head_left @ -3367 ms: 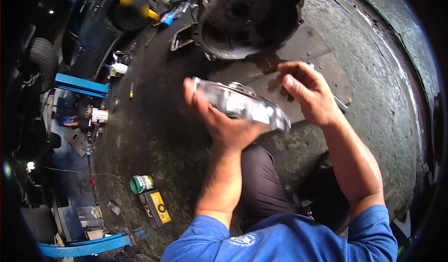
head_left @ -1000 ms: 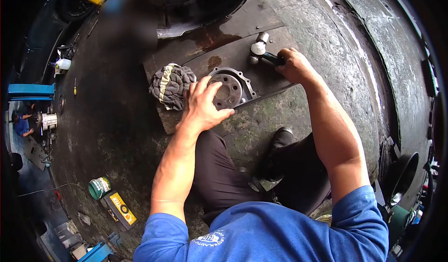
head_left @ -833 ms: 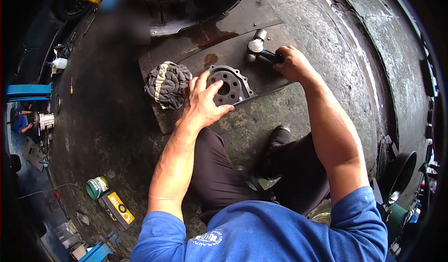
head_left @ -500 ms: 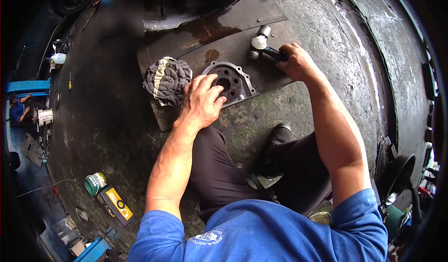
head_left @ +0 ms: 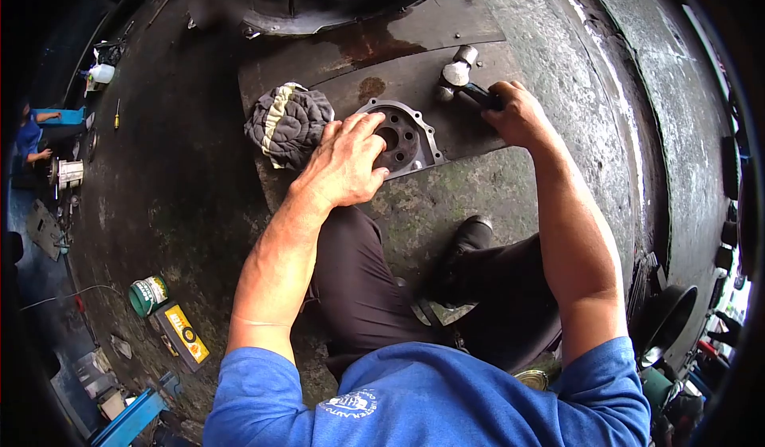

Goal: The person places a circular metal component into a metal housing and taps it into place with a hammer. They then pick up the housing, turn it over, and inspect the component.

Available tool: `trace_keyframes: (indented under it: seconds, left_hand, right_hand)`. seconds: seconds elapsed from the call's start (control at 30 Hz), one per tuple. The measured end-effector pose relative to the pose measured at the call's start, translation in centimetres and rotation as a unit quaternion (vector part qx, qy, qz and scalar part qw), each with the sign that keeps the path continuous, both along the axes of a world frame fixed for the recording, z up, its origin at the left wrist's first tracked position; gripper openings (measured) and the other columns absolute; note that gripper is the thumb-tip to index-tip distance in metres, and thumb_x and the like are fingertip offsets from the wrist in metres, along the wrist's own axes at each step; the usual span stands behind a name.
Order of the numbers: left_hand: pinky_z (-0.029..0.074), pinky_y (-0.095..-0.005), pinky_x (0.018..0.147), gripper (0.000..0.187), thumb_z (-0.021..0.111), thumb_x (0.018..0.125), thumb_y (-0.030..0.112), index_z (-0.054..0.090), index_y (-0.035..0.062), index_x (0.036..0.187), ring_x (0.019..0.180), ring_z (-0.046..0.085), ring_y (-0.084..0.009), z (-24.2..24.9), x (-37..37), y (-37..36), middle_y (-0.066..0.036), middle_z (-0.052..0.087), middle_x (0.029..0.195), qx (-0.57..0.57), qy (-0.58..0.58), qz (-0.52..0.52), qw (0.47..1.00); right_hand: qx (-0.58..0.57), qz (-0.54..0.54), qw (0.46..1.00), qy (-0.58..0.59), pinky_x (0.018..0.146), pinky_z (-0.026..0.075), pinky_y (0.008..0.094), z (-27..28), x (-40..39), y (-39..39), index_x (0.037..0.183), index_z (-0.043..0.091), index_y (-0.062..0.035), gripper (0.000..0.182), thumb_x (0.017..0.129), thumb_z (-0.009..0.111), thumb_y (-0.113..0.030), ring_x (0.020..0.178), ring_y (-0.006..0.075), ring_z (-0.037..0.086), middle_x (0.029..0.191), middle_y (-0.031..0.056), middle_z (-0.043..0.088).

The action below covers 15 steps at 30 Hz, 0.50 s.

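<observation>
My left hand [head_left: 344, 162] lies with its fingers spread over the left side of a flanged grey metal housing [head_left: 408, 137]. This part has a round holed face and bolt holes along its rim, some of it hidden under my fingers. My right hand [head_left: 522, 115] is closed around the dark handle of a ball-peen hammer [head_left: 457, 73]. The hammer's head rests low over the board to the upper right of the housing. A bunched grey cloth [head_left: 288, 126] with a pale stripe sits just left of my left hand.
A dark flat board [head_left: 466, 132] lies under the work, with a big black round casing [head_left: 343, 5] beyond it. On the floor at lower left are a green tin [head_left: 147, 296] and a yellow-and-black box [head_left: 187, 335]. A screwdriver [head_left: 117, 120] lies further off. Another person [head_left: 32, 138] works at far left.
The view has shifted slightly, moving the board and hammer a little to the right in the picture. Both hands stay on the same things.
</observation>
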<state>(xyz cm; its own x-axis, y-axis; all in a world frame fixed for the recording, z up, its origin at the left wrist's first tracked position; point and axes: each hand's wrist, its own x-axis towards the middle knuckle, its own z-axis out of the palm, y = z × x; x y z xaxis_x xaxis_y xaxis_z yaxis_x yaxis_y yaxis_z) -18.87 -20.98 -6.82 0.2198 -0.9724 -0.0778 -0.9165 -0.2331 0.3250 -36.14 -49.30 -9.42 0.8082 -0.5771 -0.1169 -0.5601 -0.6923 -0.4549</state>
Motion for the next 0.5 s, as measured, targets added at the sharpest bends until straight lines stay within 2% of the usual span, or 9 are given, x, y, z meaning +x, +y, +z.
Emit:
trace_keyframes:
  seconds: [0.5]
  left_hand:
    - [0.03, -0.0498, 0.118, 0.035, 0.073, 0.086, 0.022, 0.067, 0.003, 0.114, 0.145, 0.037, -0.034, -0.43, 0.56, -0.09, -0.017, 0.044, 0.153, 0.008, 0.0, -0.021, 1.0]
  right_hand:
    - [-0.008, 0.004, 1.0, 0.005, 0.096, 0.051, 0.0433, -0.01, 0.17, -0.03, 0.116, 0.067, -0.0072, 0.039, 0.081, 0.076, -0.022, 0.111, 0.0365, 0.061, 0.115, 0.0169, 0.062]
